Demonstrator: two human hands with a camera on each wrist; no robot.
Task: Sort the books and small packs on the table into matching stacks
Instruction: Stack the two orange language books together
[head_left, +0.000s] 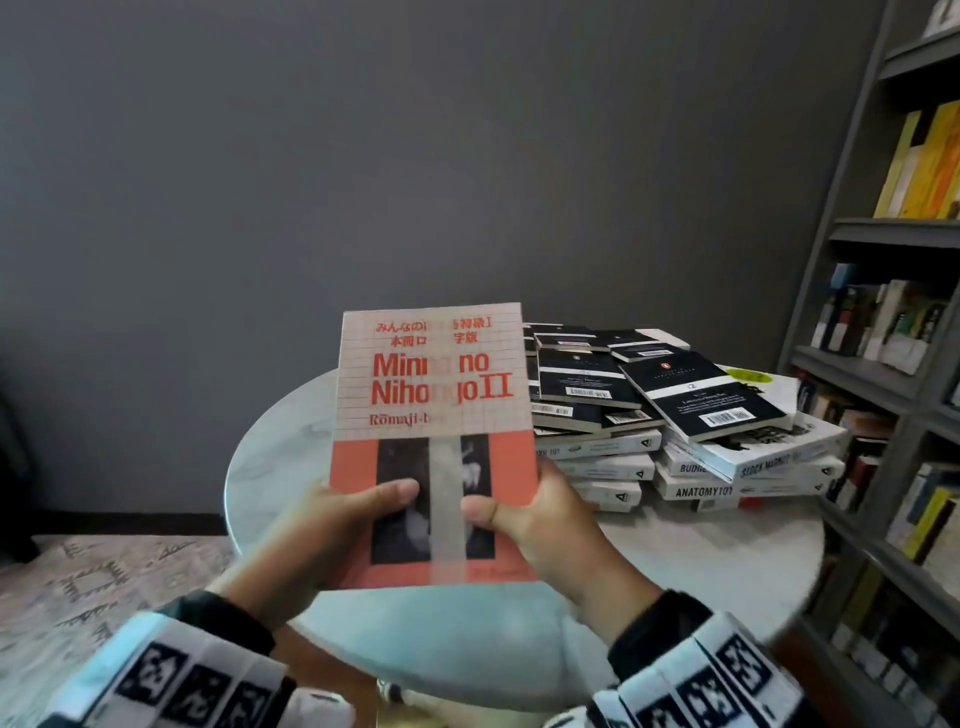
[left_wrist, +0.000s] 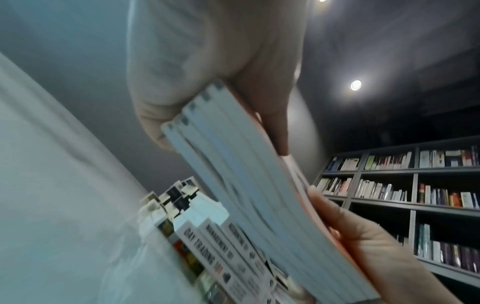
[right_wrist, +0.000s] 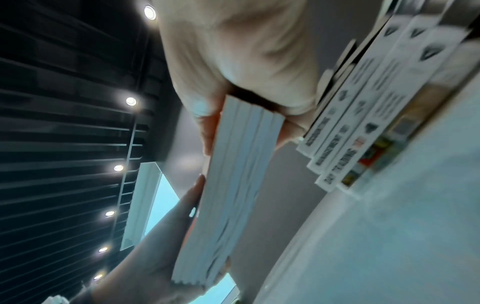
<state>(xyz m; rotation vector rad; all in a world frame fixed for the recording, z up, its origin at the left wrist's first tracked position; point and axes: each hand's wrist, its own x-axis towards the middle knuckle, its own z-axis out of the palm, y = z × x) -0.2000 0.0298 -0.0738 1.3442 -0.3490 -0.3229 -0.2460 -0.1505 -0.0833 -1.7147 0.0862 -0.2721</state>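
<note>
Both hands' (head_left: 332, 525) grip: flat red-cover paperbacks (head_left: 434, 441)

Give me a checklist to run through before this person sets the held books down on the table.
1. Both hands grip the books: ok. Left hand and right hand hold the red books, thumbs on the front cover.
2. Several books held together: ok; the left wrist view shows several page blocks.
3. Held books all match: cannot tell; only the front cover shows.
4. Bare spot on the table: ok, the near side is free.
5. Black books lie loose and tilted atop the white books: not ok, keep clear.
</note>
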